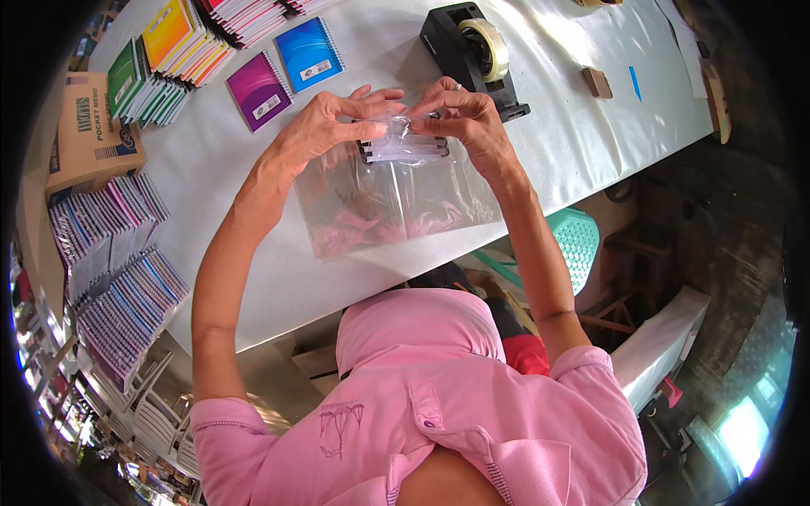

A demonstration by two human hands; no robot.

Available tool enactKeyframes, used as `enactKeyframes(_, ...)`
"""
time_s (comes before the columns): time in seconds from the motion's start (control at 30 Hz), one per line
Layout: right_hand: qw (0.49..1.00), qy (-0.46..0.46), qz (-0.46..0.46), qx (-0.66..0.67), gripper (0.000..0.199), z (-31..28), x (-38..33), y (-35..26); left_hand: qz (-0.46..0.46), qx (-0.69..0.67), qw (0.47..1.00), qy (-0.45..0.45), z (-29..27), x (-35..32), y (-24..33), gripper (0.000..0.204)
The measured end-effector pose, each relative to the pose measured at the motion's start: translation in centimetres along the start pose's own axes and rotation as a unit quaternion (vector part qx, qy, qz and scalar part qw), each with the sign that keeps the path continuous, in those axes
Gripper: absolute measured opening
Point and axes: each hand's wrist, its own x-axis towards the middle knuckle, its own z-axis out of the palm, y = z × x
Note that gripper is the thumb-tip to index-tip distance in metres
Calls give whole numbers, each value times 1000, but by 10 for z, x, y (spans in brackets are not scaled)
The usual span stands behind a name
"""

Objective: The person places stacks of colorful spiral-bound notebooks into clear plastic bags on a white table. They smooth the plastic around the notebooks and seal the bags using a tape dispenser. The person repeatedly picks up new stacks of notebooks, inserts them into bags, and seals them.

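Note:
Both my hands pinch a clear plastic bag point(405, 202) that lies on the white-covered table. My left hand point(333, 126) grips the plastic on its left side, thumb against fingers. My right hand point(464, 118) pinches the right side of the same plastic, close to the left fingertips. Just below the fingers, a small stack of spiral notebooks point(405, 152) shows through the film, edges toward me. The wide lower part of the bag spreads flat toward the table's front edge. Fingers and crumpled plastic partly hide the notebooks.
Beyond my right hand stands a black tape dispenser point(439, 51). A purple notebook point(260, 91) and a blue notebook point(309, 55) lie past my left hand. Notebook stacks point(131, 325) and a cardboard box point(93, 139) line the left. A green plastic chair point(575, 244) stands below the table's right edge.

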Motion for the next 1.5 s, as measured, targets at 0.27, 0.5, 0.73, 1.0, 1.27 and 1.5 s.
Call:
enactKeyframes(0.27,991,-4,-111,-70,20,7,-7,2,145,548,823,13,7,-22,15,57)
enactKeyframes(0.5,962,178,-113,-176,18,-79,-22,-1,184,645,737,88,35,-47,14,68)
enactKeyframes(0.73,979,88,119,-140,28,-140,-7,25,173,650,734,89,43,-45,20,67)
enactKeyframes(1.0,972,119,9,200,9,-126,-42,73,153,654,736,83,42,-48,18,72)
enactKeyframes(1.27,775,406,135,-465,16,-95,-77,52,186,637,740,110,44,-46,14,67)
enactKeyframes(1.5,959,177,187,117,23,66,-76,-35,174,635,745,106,41,-50,7,73)
